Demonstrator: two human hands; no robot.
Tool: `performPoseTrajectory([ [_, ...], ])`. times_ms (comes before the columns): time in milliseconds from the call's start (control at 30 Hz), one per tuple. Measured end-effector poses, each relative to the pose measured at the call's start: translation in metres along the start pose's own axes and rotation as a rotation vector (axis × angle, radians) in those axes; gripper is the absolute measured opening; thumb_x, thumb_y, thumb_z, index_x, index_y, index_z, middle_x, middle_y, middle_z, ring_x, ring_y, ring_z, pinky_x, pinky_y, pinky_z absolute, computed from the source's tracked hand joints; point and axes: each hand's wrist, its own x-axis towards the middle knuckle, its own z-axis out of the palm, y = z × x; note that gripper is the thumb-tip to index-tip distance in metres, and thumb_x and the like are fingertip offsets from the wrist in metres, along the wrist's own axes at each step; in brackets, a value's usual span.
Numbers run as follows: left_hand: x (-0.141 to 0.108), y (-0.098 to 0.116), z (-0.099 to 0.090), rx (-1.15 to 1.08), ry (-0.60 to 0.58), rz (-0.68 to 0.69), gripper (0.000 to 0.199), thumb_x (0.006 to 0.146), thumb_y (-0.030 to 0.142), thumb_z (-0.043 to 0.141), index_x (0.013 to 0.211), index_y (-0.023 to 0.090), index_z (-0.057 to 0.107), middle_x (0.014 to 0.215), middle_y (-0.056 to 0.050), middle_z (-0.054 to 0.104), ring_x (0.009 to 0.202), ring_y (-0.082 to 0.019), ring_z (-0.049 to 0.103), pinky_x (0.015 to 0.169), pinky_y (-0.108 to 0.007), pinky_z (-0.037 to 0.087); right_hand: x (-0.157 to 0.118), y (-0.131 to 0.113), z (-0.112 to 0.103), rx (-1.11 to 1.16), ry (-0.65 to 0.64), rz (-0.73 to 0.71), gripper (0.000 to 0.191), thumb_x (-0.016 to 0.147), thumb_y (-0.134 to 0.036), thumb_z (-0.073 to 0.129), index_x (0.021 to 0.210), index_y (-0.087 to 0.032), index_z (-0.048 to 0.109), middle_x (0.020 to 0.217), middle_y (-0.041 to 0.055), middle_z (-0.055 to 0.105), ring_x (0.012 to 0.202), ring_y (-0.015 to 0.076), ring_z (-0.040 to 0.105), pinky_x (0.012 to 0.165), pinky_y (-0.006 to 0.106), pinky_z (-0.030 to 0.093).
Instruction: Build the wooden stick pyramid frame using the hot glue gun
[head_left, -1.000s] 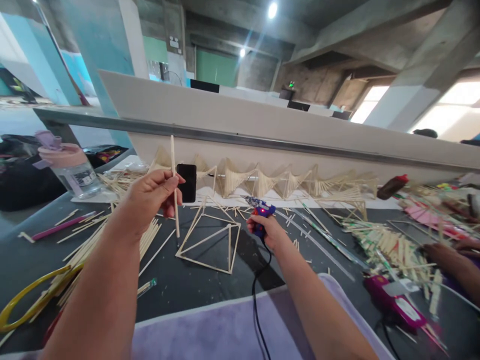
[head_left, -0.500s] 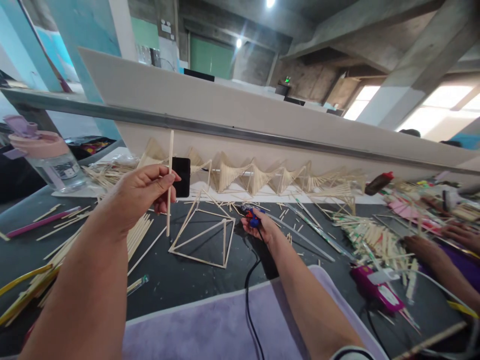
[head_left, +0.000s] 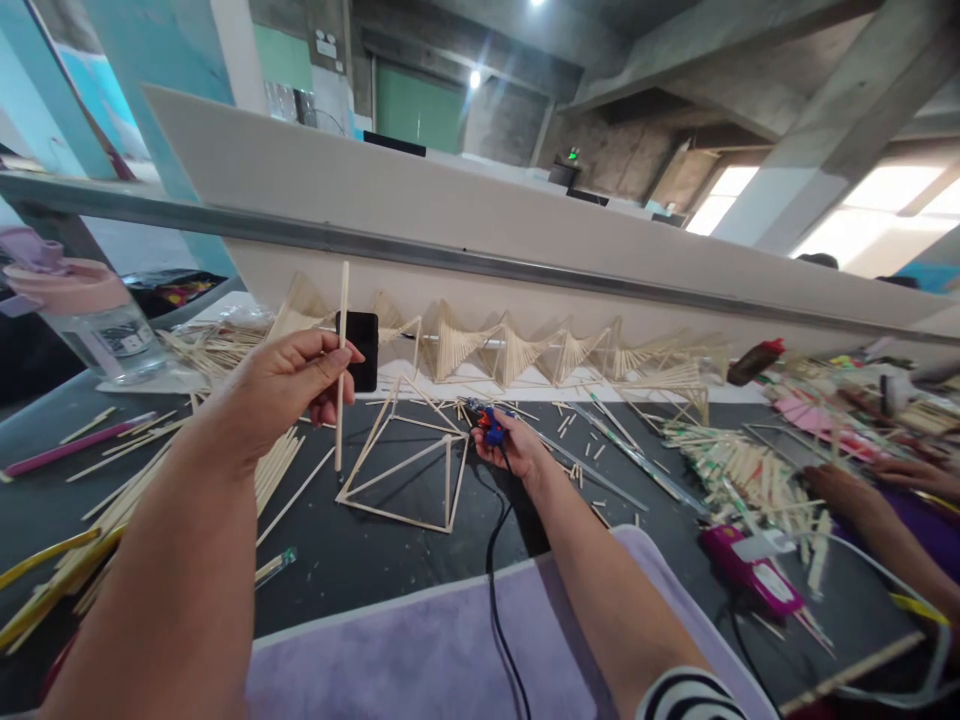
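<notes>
Pinching a stick point(head_left: 340, 415) upright, fingertips pressed tight, in the left hand point(head_left: 296, 375), left of middle, likely to leave both ends free. Curling the right hand point(head_left: 517, 445) snugly round a blue glue gun point(head_left: 491, 428), mid-picture beside the stick frame point(head_left: 394, 515), likely for a safe grip behind the tip.

Streaky glare below a ceiling lamp point(head_left: 475, 79), right-hand windows point(head_left: 877, 195) (nearly white) overexposed.
</notes>
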Motion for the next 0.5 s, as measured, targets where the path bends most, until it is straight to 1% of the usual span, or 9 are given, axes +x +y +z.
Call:
performPoseTrajectory([
  [167, 0.0, 0.0, 0.001, 0.01, 0.002, -0.011, 0.014, 0.08, 0.032, 0.053, 0.083, 0.019, 0.057, 0.058, 0.001, 0.059, 0.039, -0.008, 0.049, 0.038, -0.018, 0.04, 0.003, 0.002, 0.001, -0.011, -0.002, 0.001, 0.031, 0.091, -0.039, 0.038, 0.09, -0.012, 0.054, 0.078, 0.0109, 0.067, 0.065, 0.0143, 0.065, 0.059, 0.027, 0.055],
  [300, 0.001, 0.0, 0.001, 0.026, -0.007, 0.001, 0.012, 0.081, 0.029, 0.051, 0.083, 0.018, 0.057, 0.059, 0.0, 0.059, 0.043, -0.008, 0.049, 0.042, -0.019, 0.041, -0.001, -0.001, 0.001, -0.01, -0.003, -0.007, 0.031, 0.091, -0.038, 0.038, 0.089, -0.011, 0.054, 0.072, 0.0091, 0.066, 0.06, 0.0125, 0.063, 0.058, 0.025, 0.054],
  [433, 0.002, 0.001, 0.004, 0.027, 0.021, 0.067, 0.012, 0.082, 0.027, 0.05, 0.075, 0.017, 0.053, 0.062, 0.0, 0.056, 0.058, -0.009, 0.053, 0.055, -0.019, 0.045, -0.016, -0.015, 0.003, -0.013, -0.002, -0.052, 0.022, 0.088, -0.029, 0.044, 0.087, -0.011, 0.055, 0.07, 0.0073, 0.065, 0.055, 0.0105, 0.06, 0.052, 0.021, 0.052],
  [500, 0.002, 0.001, 0.009, -0.011, 0.033, 0.072, 0.013, 0.082, 0.029, 0.05, 0.076, 0.018, 0.052, 0.064, 0.001, 0.054, 0.058, -0.009, 0.053, 0.055, -0.02, 0.044, -0.03, -0.025, 0.009, -0.026, -0.022, -0.084, 0.018, 0.085, -0.027, 0.047, 0.087, -0.012, 0.056, 0.073, 0.0062, 0.065, 0.054, 0.0096, 0.058, 0.047, 0.019, 0.05],
])
